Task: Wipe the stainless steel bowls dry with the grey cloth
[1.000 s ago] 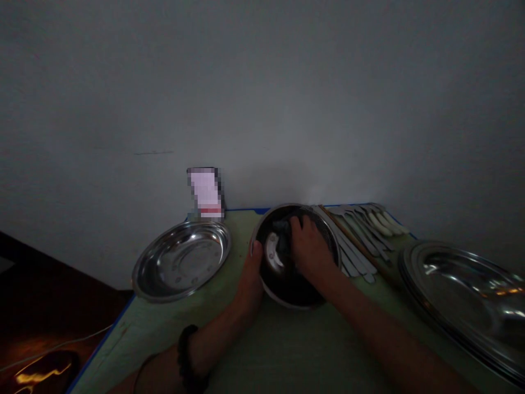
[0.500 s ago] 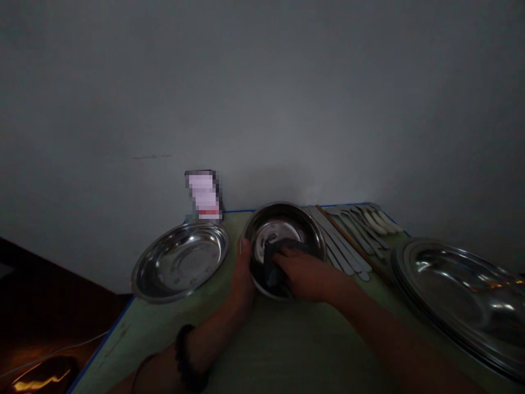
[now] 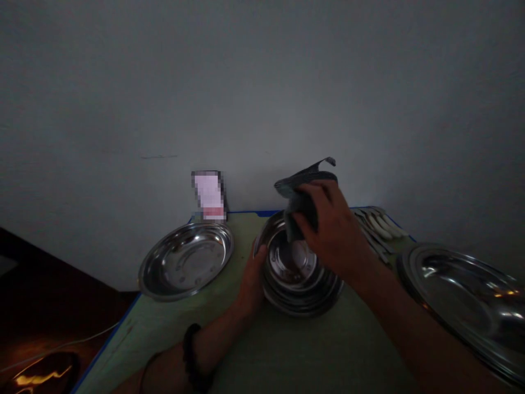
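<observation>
In the head view my left hand (image 3: 254,279) grips the left side of a shiny metal bowl (image 3: 315,301), thumb over its rim. The bowl is tilted a little on the green tabletop (image 3: 229,350). Above its far side, my right hand (image 3: 328,219) pinches a bunched dark grey cloth (image 3: 305,189), one corner of which sticks up. The cloth and hand cover part of the bowl's right rim. A wide, shallow metal dish (image 3: 186,262) lies just left of the bowl.
A phone with a blurred screen (image 3: 209,194) leans on the wall behind the dish. Several utensils (image 3: 381,224) lie at the back right, partly behind my right arm. Stacked metal plates (image 3: 459,295) stand at the right. A cable (image 3: 82,340) runs below the table's left edge.
My right hand has lifted the cloth up out of the bowl, toward the back. The bowl has shifted slightly right and nearer, with my left hand still on it.
</observation>
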`<state>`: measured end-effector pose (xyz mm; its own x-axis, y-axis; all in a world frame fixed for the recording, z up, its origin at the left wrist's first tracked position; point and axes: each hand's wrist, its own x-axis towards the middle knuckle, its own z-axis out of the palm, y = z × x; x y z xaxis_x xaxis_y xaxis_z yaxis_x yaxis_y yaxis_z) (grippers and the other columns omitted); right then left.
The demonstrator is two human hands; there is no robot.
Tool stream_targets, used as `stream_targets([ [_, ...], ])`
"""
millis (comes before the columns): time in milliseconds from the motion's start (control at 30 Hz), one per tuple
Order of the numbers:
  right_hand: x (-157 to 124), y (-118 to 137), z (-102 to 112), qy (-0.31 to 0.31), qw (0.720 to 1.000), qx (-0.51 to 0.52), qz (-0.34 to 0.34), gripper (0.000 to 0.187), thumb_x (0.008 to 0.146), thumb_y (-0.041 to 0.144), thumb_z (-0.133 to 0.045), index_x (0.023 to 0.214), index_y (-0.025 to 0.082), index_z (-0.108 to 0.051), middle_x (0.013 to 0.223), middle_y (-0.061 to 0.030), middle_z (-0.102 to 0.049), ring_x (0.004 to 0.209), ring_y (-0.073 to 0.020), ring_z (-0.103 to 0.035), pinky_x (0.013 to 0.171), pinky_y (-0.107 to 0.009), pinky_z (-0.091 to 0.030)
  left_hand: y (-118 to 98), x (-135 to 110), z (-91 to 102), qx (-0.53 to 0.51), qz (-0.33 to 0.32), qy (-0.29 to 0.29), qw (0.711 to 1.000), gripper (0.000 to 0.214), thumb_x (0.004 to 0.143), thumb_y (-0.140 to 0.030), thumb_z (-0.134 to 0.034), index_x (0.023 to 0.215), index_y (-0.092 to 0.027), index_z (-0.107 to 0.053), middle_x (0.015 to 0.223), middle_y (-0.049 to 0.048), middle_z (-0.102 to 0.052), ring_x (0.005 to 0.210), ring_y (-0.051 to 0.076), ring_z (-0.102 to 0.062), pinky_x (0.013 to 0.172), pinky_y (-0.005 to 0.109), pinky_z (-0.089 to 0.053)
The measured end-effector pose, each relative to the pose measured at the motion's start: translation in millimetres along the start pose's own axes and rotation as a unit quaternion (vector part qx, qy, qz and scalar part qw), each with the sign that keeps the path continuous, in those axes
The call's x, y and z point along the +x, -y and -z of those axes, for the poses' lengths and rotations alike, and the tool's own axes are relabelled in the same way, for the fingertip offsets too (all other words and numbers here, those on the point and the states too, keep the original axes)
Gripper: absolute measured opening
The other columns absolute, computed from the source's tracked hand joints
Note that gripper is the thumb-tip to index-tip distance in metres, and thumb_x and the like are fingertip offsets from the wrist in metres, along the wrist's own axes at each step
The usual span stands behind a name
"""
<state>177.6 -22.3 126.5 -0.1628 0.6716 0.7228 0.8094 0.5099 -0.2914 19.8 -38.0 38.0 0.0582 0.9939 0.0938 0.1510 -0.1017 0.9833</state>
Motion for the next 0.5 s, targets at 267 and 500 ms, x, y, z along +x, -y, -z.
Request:
stream_targets([
  [267,2,-15,-13,0.188,0.980,-0.067,0.026,0.019,0.079,0.017,-0.065,0.098,0.019,-0.062,0.097,-0.0081,-0.068,0.088,-0.0268,-0.064,0.075,-0.038,-0.047,3,-15,-0.8,-0.188,-0.092,0.034,0.977,0.051,0.087,-0.044,-0.056,0.133,-0.023,-0.054,0.142,0.0062,-0.054,0.134,0.029,-0.044,0.115,0.044,-0.029],
  [500,1,-40,-21,0.085,0.991,0.051,-0.085,0.010,0.079,0.029,-0.066,0.084,0.021,-0.066,0.072,-0.0032,-0.069,0.068,-0.0212,-0.064,0.061,-0.029,-0.039,10,-15,5.5,-0.169,-0.161,-0.020,0.972,0.046,0.089,-0.041,-0.056,0.132,-0.027,-0.053,0.134,0.0046,-0.060,0.126,0.025,-0.053,0.108,0.040,-0.039],
])
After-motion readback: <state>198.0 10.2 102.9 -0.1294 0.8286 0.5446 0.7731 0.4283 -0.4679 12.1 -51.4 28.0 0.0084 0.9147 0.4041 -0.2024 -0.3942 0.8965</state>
